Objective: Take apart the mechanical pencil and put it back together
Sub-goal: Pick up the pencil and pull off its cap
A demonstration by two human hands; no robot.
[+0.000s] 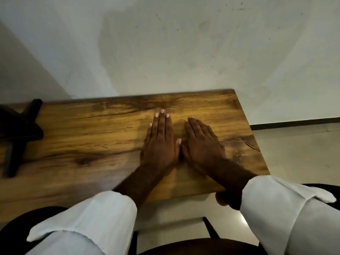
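Note:
My left hand (161, 139) lies flat, palm down, on the wooden table (88, 126), fingers straight and close together. My right hand (201, 142) lies flat beside it, palm down, its fingers angled to the upper left. The two hands almost touch at the thumbs. Neither hand holds anything. No mechanical pencil shows anywhere in the head view; whether something lies under the palms cannot be told. Both forearms wear rolled white sleeves.
A black stand with crossed legs (20, 133) sits on the table at the far left. The table's far edge meets a pale wall (184, 52). Its right edge drops to a tiled floor (303, 148). A dark chair (211, 229) is below.

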